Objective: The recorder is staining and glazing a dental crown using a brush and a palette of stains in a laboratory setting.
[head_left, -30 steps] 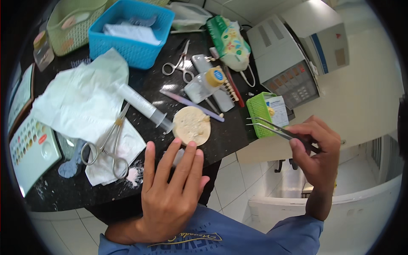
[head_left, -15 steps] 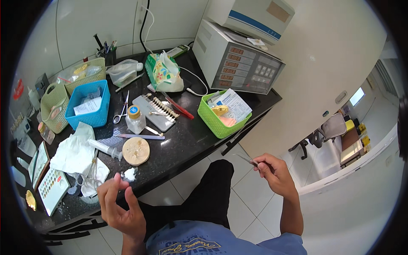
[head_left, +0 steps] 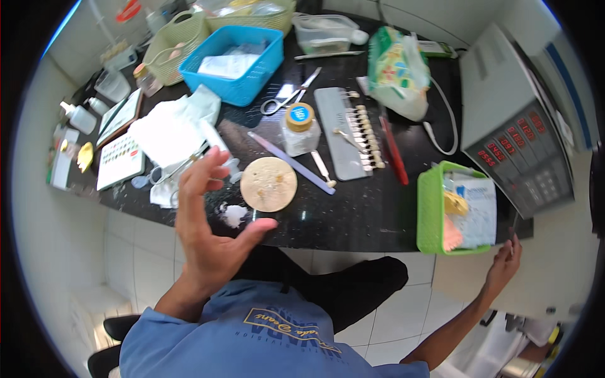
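While pinching tweezers [head_left: 515, 224] in right fingers [head_left: 509, 248] and spreading left fingers [head_left: 200, 175] wide, could scatter the white powder [head_left: 234, 216] or nudge the round disc [head_left: 268, 184] by sweeping low.

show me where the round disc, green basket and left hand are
Round disc [head_left: 268, 184]: head view, middle of its top face
Green basket [head_left: 430, 214]: head view, its left wall
Left hand [head_left: 211, 247]: head view, middle of the hand

We log red digits [head_left: 517, 136] on control panel [head_left: 524, 156], desk [head_left: 353, 227]'s right end; lettering [head_left: 293, 329] on blue T-shirt [head_left: 220, 321], jar-lid label [head_left: 300, 113].
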A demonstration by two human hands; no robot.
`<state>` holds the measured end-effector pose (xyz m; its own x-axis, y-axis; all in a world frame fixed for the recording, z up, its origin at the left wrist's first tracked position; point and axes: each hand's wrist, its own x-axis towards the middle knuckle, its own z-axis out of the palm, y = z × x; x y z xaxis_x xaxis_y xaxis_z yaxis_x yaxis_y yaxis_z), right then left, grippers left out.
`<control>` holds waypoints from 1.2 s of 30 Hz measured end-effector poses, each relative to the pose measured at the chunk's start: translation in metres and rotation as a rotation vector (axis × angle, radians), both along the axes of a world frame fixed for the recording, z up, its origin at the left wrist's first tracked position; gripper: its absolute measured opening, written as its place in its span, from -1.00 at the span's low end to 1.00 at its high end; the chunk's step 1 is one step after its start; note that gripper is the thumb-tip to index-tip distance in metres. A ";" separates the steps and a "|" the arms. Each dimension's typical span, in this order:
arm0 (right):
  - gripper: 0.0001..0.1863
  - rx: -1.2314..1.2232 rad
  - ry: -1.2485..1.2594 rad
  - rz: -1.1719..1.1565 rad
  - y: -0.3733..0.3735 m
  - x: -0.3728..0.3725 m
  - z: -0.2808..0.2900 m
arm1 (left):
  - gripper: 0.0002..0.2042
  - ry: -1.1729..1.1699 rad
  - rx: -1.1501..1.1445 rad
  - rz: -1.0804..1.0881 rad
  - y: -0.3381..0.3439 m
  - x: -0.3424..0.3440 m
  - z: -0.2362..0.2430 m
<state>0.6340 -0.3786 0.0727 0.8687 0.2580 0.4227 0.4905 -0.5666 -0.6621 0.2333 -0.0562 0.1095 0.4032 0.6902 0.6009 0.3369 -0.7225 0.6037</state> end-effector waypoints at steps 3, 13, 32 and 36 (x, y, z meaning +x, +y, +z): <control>-0.62 -0.051 -0.041 0.076 0.027 0.033 -0.005 | -0.04 0.112 -0.071 0.025 -0.006 0.008 -0.002; -0.93 0.024 -0.453 -0.014 0.070 0.028 0.014 | -0.02 0.369 -0.128 0.203 -0.020 0.022 0.017; -0.13 -0.055 -0.031 -0.133 0.041 0.081 0.076 | -0.13 0.354 -0.136 0.060 -0.013 0.036 0.026; -0.16 -0.055 0.004 -0.113 0.037 0.077 0.093 | -0.14 0.313 -0.169 0.051 -0.013 0.036 0.029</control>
<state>0.7108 -0.3413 0.1656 0.8952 0.1808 0.4073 0.4188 -0.6534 -0.6306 0.2695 -0.0695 0.1382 0.5121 0.7933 0.3293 0.5572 -0.5986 0.5754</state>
